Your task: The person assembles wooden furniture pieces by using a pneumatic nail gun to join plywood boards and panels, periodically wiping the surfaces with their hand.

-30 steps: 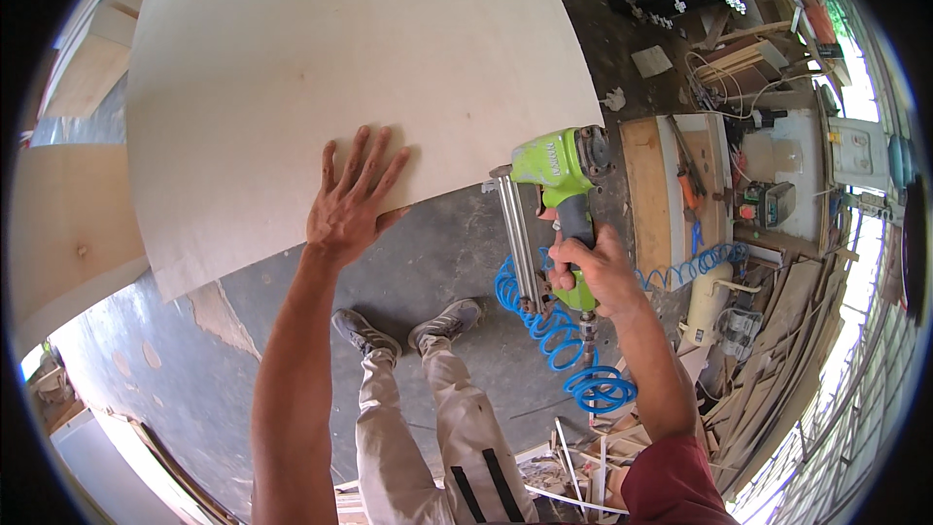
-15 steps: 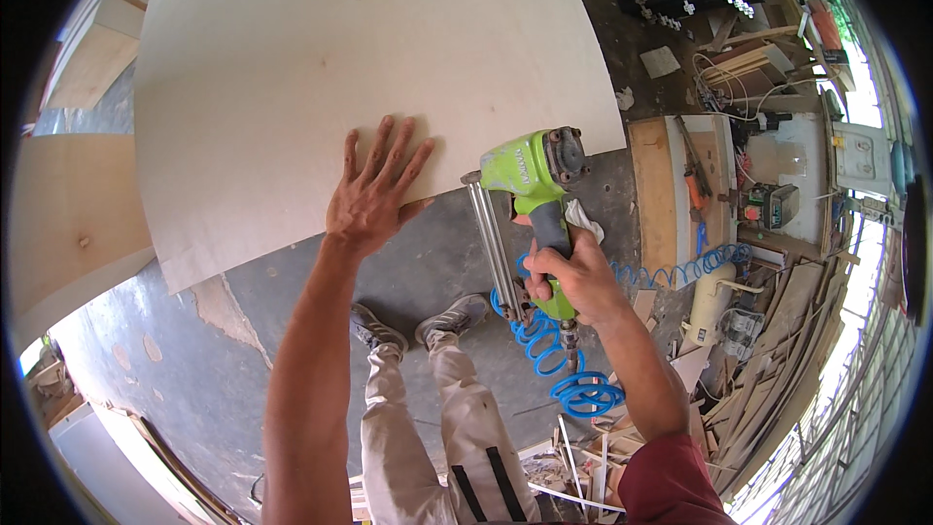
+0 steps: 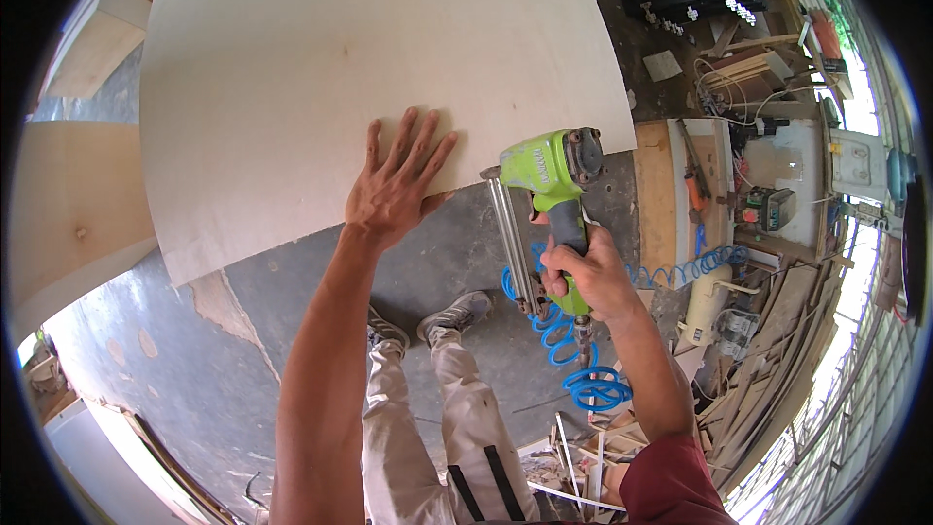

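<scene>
Left hand, splayed open, lies on the board, grasping nothing; right hand is closed around the nail gun. Ideally the gun meets wood squarely, left hand clear

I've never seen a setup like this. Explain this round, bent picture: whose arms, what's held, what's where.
There is no robot here, just a person's bare arms. A wide fisheye camera on their head looks down, so straight edges bend. The left hand lies spread on a large pale wooden panel. The right hand grips a green nail gun; a coiled blue hose hangs near its handle. Below are grey shoes on the floor.
</scene>
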`<state>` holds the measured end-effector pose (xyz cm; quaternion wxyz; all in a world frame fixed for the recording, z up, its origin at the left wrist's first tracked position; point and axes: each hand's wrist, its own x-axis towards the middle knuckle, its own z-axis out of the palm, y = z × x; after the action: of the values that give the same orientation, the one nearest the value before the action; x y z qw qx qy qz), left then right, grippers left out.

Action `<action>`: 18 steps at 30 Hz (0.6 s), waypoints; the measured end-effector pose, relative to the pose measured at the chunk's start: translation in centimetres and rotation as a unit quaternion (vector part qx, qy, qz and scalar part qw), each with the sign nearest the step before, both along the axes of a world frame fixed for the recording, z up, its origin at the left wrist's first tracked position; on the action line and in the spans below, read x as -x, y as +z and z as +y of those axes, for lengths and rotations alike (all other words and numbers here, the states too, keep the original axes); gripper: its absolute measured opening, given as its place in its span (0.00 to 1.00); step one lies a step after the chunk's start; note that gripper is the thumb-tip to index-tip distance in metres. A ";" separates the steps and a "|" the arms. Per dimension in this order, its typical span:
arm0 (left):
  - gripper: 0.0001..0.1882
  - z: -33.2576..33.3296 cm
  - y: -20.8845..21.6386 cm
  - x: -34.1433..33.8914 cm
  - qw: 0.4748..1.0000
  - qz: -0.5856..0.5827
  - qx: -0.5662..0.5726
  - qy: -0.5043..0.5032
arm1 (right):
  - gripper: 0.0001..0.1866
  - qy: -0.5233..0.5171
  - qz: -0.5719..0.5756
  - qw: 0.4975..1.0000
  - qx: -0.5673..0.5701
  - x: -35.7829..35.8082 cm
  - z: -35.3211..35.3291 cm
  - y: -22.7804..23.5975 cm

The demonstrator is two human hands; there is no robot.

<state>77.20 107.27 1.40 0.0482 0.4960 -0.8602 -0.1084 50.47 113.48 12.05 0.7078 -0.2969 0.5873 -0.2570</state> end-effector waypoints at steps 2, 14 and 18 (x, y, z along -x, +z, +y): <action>0.46 -0.2 -0.2 0.0 1.000 -0.007 0.000 -0.004 | 0.22 -0.007 -0.008 1.000 -0.005 -0.3 0.0 0.2; 0.44 1.2 -0.5 -4.5 1.000 0.008 0.011 -0.018 | 0.27 -0.046 -0.049 0.997 -0.029 -5.9 2.1 -0.1; 0.48 3.5 0.9 -11.6 0.999 -0.037 -0.023 0.030 | 0.28 -0.036 -0.035 0.998 -0.026 -6.2 2.1 -0.2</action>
<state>88.77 110.79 2.27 0.0077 0.5259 -0.8436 -0.1081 56.70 115.59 11.81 0.7254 -0.2484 0.5791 -0.2771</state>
